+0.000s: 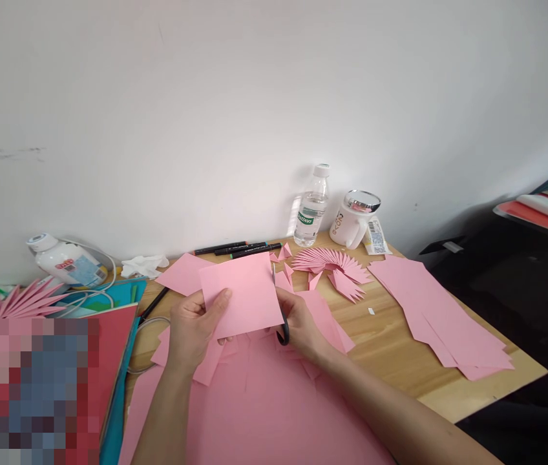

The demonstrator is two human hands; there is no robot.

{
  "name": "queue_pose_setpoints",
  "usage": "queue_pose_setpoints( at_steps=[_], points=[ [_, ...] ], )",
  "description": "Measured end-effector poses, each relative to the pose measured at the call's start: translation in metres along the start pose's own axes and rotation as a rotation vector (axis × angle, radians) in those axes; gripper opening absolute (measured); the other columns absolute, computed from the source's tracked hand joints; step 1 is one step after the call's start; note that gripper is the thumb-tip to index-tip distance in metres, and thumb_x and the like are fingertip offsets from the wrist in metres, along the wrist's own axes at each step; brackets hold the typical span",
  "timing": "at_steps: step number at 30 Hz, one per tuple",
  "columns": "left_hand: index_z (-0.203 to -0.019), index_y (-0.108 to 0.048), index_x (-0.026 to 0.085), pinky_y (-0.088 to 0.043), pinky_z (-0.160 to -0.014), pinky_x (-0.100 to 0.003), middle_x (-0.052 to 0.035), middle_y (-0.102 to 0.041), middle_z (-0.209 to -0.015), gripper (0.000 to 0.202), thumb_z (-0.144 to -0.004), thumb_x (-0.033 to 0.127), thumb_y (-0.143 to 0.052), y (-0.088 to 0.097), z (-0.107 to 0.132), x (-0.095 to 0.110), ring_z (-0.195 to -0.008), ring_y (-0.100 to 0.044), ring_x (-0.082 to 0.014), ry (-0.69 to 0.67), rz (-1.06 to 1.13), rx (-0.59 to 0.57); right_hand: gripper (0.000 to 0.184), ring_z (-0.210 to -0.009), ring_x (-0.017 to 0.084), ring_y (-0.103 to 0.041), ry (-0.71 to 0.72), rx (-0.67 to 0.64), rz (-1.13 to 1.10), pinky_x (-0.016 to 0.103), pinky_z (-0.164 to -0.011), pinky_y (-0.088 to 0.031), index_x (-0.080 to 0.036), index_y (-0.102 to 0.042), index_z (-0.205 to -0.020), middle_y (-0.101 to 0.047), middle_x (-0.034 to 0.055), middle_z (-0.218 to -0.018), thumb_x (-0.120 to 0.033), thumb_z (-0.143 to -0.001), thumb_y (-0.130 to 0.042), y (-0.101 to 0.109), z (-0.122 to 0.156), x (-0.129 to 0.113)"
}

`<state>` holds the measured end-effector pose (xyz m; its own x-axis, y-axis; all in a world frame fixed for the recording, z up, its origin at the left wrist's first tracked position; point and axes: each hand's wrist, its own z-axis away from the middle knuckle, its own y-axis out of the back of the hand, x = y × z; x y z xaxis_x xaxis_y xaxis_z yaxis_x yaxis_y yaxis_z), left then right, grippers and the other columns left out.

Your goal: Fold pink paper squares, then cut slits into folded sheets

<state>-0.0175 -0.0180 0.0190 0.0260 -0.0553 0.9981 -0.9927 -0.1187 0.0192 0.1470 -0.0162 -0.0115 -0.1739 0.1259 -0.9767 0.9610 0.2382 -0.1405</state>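
My left hand pinches a pink paper square by its lower left edge, thumb on the front, holding it up over the desk. My right hand grips black-handled scissors at the square's right edge; the blade runs up along that edge. Both hands hover over a large pink sheet lying at the near side of the wooden table. Another pink square lies just behind the held one.
Fan-folded pink pieces and small triangles lie behind the hands. Cut pink strips are stacked at the right. Markers, a water bottle and a white mug stand by the wall. Red and teal sheets and a glue bottle are at the left.
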Motion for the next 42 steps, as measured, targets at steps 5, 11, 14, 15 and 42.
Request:
queue_pose_setpoints(
  at_steps=[5, 11, 14, 15, 42],
  points=[
    [-0.055, -0.056, 0.014, -0.032, -0.025, -0.022, 0.0050, -0.049, -0.042, 0.028, -0.066, 0.036, -0.068, -0.0008, -0.0011, 0.0008, -0.027, -0.042, -0.0091, 0.050, 0.052, -0.010, 0.017, -0.044, 0.007, -0.040, -0.006, -0.009, -0.034, 0.018, -0.043, -0.029, -0.018, -0.049, -0.064, -0.045, -0.0073, -0.049, -0.011, -0.052, -0.039, 0.0002, 0.0007, 0.0047],
    [-0.055, -0.055, 0.014, -0.033, -0.025, -0.021, 0.0051, -0.048, -0.042, 0.028, -0.065, 0.037, -0.069, -0.0005, -0.0010, 0.0001, -0.028, -0.042, -0.0086, 0.068, 0.052, -0.003, 0.018, -0.042, 0.008, -0.041, -0.041, -0.018, -0.017, 0.019, -0.042, -0.029, -0.018, -0.048, -0.064, -0.047, -0.0077, -0.045, -0.011, -0.052, -0.038, 0.0016, 0.0013, 0.0042],
    [-0.055, -0.055, 0.014, -0.033, -0.026, -0.020, 0.0053, -0.047, -0.042, 0.029, -0.065, 0.038, -0.068, -0.0009, -0.0013, 0.0007, -0.029, -0.041, -0.0080, 0.068, 0.048, 0.000, 0.016, -0.042, 0.007, -0.041, -0.055, -0.021, -0.033, 0.018, -0.041, -0.028, -0.018, -0.048, -0.062, -0.047, -0.0073, -0.045, -0.011, -0.051, -0.038, 0.0022, 0.0014, 0.0045],
    [-0.055, -0.055, 0.014, -0.033, -0.026, -0.020, 0.0053, -0.047, -0.043, 0.029, -0.065, 0.038, -0.068, -0.0009, -0.0014, 0.0010, -0.029, -0.041, -0.0078, 0.067, 0.047, -0.001, 0.015, -0.041, 0.007, -0.041, -0.059, -0.022, -0.039, 0.018, -0.041, -0.028, -0.018, -0.048, -0.062, -0.047, -0.0073, -0.044, -0.011, -0.052, -0.039, 0.0022, 0.0014, 0.0044],
    [-0.062, -0.058, 0.016, -0.033, -0.027, -0.020, 0.0065, -0.047, -0.044, 0.022, -0.067, 0.035, -0.066, 0.0013, -0.0027, -0.0022, -0.031, -0.040, -0.0069, 0.047, 0.034, -0.016, 0.022, -0.032, 0.007, -0.043, -0.190, -0.001, -0.111, 0.016, -0.033, -0.029, -0.016, -0.056, -0.069, -0.050, -0.0074, -0.039, -0.013, -0.053, -0.042, -0.0009, 0.0026, 0.0021]
  ],
)
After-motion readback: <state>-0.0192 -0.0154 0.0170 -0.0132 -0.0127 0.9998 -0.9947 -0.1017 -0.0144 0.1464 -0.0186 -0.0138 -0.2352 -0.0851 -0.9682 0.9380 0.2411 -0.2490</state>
